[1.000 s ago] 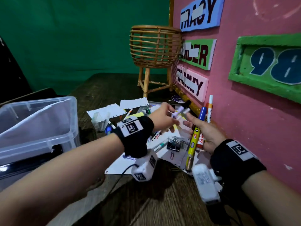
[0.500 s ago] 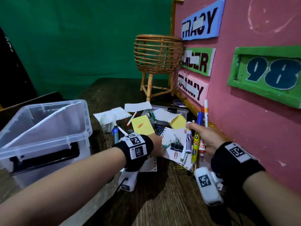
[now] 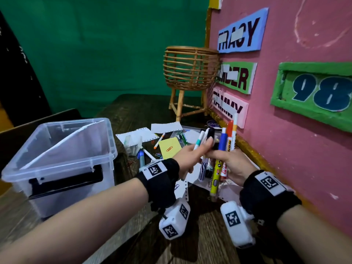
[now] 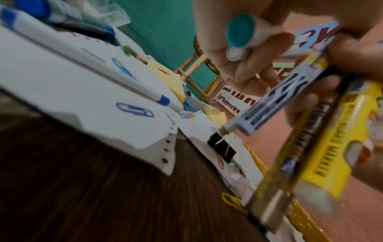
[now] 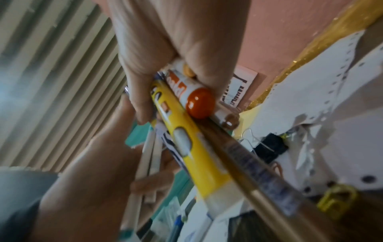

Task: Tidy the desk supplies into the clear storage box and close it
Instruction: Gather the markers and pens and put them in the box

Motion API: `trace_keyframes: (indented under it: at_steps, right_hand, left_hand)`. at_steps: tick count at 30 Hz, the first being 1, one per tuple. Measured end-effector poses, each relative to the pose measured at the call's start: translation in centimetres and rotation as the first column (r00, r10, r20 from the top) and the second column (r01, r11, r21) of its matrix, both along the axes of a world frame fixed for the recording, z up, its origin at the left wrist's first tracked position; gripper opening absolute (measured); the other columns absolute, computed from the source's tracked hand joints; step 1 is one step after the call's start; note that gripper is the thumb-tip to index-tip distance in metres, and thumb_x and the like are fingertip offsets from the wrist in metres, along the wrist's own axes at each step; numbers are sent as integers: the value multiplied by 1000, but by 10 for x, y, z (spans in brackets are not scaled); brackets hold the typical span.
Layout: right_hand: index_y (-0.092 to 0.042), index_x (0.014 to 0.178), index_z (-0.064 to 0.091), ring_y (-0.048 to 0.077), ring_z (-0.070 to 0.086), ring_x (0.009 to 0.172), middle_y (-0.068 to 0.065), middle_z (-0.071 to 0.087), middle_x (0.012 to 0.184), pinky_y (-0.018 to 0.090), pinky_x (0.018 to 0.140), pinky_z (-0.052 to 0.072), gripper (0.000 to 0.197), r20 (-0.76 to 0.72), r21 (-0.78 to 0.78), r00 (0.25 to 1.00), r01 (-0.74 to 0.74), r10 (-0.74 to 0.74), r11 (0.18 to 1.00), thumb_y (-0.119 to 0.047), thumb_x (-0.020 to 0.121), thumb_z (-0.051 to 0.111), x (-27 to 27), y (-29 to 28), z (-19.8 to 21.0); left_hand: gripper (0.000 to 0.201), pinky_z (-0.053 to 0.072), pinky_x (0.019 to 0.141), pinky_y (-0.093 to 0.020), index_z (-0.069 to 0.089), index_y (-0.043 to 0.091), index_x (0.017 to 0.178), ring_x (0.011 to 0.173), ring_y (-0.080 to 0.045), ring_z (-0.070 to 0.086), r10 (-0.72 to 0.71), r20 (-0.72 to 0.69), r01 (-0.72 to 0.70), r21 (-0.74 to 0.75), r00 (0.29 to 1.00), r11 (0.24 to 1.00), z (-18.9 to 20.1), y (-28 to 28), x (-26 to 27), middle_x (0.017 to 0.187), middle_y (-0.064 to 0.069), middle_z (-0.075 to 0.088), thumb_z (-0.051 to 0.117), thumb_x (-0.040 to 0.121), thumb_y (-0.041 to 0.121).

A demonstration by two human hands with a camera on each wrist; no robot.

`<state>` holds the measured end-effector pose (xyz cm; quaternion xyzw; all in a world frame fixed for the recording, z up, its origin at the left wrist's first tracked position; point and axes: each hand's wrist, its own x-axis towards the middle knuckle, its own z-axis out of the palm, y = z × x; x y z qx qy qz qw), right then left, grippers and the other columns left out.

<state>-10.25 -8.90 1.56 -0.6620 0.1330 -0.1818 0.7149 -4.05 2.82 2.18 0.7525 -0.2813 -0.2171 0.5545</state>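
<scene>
Your clear storage box (image 3: 57, 161) stands open on the wooden desk (image 3: 133, 244), well to the left of both hands, with its lid (image 3: 62, 138) leaning slantwise inside it. Loose perforated paper sheets (image 3: 137, 135) and a yellow sticky note (image 3: 170, 148) lie scattered between the box and the pink wall (image 3: 304, 149).

Your right hand (image 3: 231, 165) is clenched around a bundle of markers (image 3: 221, 161) held close to the wall, their long axes nearly upright with caps pointing up and away from you; the yellow marker (image 3: 216, 176) reaches lowest, and the orange-capped one (image 3: 229, 130) sits beside the blue-capped one (image 3: 223, 139).

Your left hand (image 3: 190, 156) touches the right, its fingers pinching two thin white pens. The teal-banded pen (image 3: 198, 141) tilts up and to the right, leaning toward the bundle. Seen from the left wrist, that pen's teal end (image 4: 240, 31) faces the camera.

Beneath your hands, a black binder clip (image 4: 221, 149) and a blue paper clip (image 4: 134, 109) rest on the paper.
</scene>
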Motion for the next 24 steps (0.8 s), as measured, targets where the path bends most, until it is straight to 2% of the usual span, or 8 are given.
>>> trace_keyframes:
  at_steps: [5, 8, 10, 15, 17, 19, 21, 24]
  right_hand:
    - [6, 96, 65, 25, 69, 70, 19, 68, 83, 28, 54, 55, 27, 28, -109, 995, -94, 98, 990, 19, 74, 58, -2, 18, -4]
    - [4, 99, 65, 35, 70, 80, 25, 69, 90, 40, 66, 59, 34, -14, -235, 997, -83, 82, 969, 20, 69, 62, 2, 19, -9]
    - [4, 106, 62, 40, 68, 86, 26, 68, 93, 48, 74, 58, 45, -49, -282, 997, -76, 65, 956, 19, 63, 64, 7, 19, -15]
    - [-2, 116, 52, 35, 68, 87, 22, 66, 96, 46, 74, 58, 72, -118, -286, 992, -76, 43, 955, 0, 45, 66, 9, 18, -20]
    - [-5, 118, 49, 35, 67, 89, 22, 65, 100, 50, 77, 57, 75, -126, -290, 992, -69, 33, 954, -2, 45, 67, 8, 18, -22]
    - [-12, 124, 43, 33, 66, 94, 19, 61, 109, 52, 76, 57, 82, -104, -283, 994, -71, 43, 957, -1, 46, 69, 8, 17, -23]
    - [-22, 125, 37, 29, 63, 102, 14, 57, 117, 50, 79, 56, 85, -54, -261, 997, -70, 58, 963, 6, 52, 70, 8, 14, -23]
    - [-15, 129, 36, 29, 63, 104, 17, 60, 114, 47, 88, 53, 83, -11, -190, 997, -80, 79, 979, 17, 58, 65, 7, 12, -21]
  left_hand:
    - [29, 32, 39, -11, 59, 21, 103, 41, 2, 44, -90, -83, 79, -129, 993, 988, -13, 2, -5, 62, 10, 52, 63, 84, 43]
    - [16, 29, 35, -12, 60, 22, 80, 34, 1, 42, -69, -138, 47, -156, 988, 987, -17, 2, 0, 48, 13, 53, 68, 82, 36]
    - [17, 30, 35, -12, 59, 23, 74, 34, 0, 42, -57, -144, 35, -151, 988, 988, -18, 2, -1, 47, 11, 54, 66, 83, 35]
    - [28, 27, 28, -6, 52, 19, 66, 22, 2, 41, -45, -103, 32, -125, 994, 992, -19, 7, -7, 28, 14, 48, 57, 91, 31]
    - [20, 33, 34, -4, 58, 15, 78, 30, 5, 48, -56, -90, 42, -149, 994, 988, -21, 7, -8, 41, 13, 57, 58, 90, 30]
    - [22, 46, 52, -6, 63, 11, 98, 54, 4, 62, -50, -70, 36, -187, 996, 982, -26, 4, -5, 74, 4, 69, 62, 88, 31]
    - [31, 54, 72, -18, 63, 13, 107, 79, -10, 68, -24, -25, 19, -183, 999, 983, -28, 0, -4, 97, -4, 71, 64, 85, 34]
    - [31, 54, 80, -22, 62, 11, 108, 86, -14, 66, -8, 51, 20, -235, 999, 972, -27, -3, -4, 97, -2, 70, 65, 85, 31]
